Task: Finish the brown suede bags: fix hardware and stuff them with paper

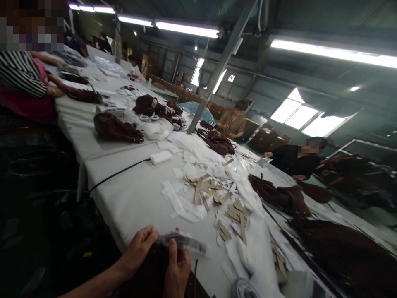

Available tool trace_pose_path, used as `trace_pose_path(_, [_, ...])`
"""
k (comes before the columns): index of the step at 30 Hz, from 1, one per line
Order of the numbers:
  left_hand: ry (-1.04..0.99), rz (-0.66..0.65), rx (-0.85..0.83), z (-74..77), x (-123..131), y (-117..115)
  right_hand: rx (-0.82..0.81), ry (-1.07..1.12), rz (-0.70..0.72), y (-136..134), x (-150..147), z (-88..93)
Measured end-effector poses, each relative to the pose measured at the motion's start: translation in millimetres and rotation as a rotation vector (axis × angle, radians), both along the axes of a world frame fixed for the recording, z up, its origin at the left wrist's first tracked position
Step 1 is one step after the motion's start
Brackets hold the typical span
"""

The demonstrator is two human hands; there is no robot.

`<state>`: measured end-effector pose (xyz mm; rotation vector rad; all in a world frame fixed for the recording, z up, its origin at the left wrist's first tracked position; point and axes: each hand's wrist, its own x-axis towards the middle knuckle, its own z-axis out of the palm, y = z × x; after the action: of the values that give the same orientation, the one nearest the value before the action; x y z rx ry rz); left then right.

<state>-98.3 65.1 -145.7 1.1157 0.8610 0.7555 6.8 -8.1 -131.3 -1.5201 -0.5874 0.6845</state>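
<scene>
At the near edge of the table (133, 194), my left hand (139, 245) pinches the left end of a dark strip with clear plastic film (186, 241) around it. My right hand (178, 265) is closed on the same strip further along, thumb upward. The film's loose end sticks out to the right, over the tabletop. Beneath both hands hangs dark brown material (149, 271), mostly in shadow, and I cannot tell whether it is joined to the strip. A thin brown cord (195, 273) shows beside my right hand.
Tan paper strips (203, 188) and white scraps (186, 207) litter the table ahead. A white power strip (160, 157) with a black cable lies left. Brown bags (114, 127) stand further back; more brown pieces (279, 196) lie right. Several people work around the table, beyond a metal post (217, 72).
</scene>
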Motion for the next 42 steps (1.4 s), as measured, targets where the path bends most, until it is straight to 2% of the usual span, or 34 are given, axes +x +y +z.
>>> trace_pose_path(3, [0.0, 0.0, 0.021, -1.3, -0.3, -0.6, 0.02, 0.095, -0.012, 0.8, 2.2, 4.9])
trace_pose_path(6, [-0.03, 0.02, 0.025, -0.7, -1.9, -1.0, -0.024, 0.038, 0.006, 1.5, 1.1, 9.1])
trace_pose_path(10, [-0.175, 0.032, -0.125, -1.9, -1.4, -1.6, -0.099, -0.093, 0.015, 0.5, -3.7, 8.6])
trace_pose_path(13, [-0.221, 0.015, -0.183, -3.6, -0.9, -1.6, -0.125, -0.093, -0.001, -0.1, -4.2, 4.5])
trace_pose_path(15, [-0.18, -0.009, -0.117, -3.3, -2.9, -1.6, -0.08, -0.024, -0.005, 0.3, -2.7, 1.3])
trace_pose_path(18, [-0.062, -0.076, 0.07, 0.3, -9.3, -2.9, 0.032, 0.143, -0.045, 1.0, 0.4, -1.9])
trace_pose_path(20, [0.006, -0.108, 0.173, 2.6, -13.9, -4.4, 0.06, 0.253, -0.096, 0.8, 2.2, -1.9])
trace_pose_path(22, [0.035, -0.123, 0.208, 2.8, -16.5, -5.4, 0.055, 0.327, -0.115, -0.1, 3.1, -0.9])
trace_pose_path(30, [-0.048, -0.056, -0.008, -8.7, -6.3, -1.7, 0.061, 0.194, -0.055, -2.8, 3.1, -9.0])
trace_pose_path(33, [-0.045, -0.016, 0.019, -5.1, -6.5, -2.9, 0.05, 0.205, -0.046, -3.1, 2.9, -12.2])
trace_pose_path(36, [-0.046, -0.015, 0.096, 0.7, -11.6, -6.3, 0.023, 0.188, -0.047, -1.7, 2.3, -3.1])
trace_pose_path(42, [-0.009, -0.12, 0.223, 0.6, -19.9, -12.7, -0.06, 0.061, 0.087, 20.7, 7.0, 41.1])
